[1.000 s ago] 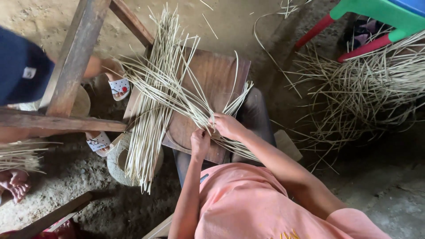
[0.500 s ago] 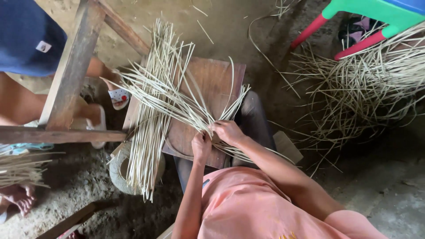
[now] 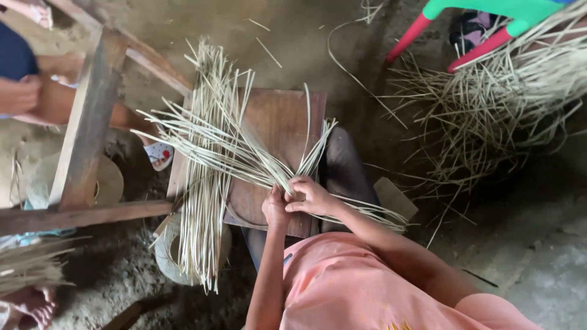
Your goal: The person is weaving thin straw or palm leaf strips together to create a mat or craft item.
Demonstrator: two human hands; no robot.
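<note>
Pale woven straw strips [image 3: 226,153]: fanned over brown wooden board worktop [image 3: 278,122], overhanging left edge | left hand [image 3: 275,209], right hand [image 3: 312,195]: grips pinching strips near front edge | open dirt floor [image 3: 293,36] beyond.

No packages, labels, signs or screens in view.
</note>
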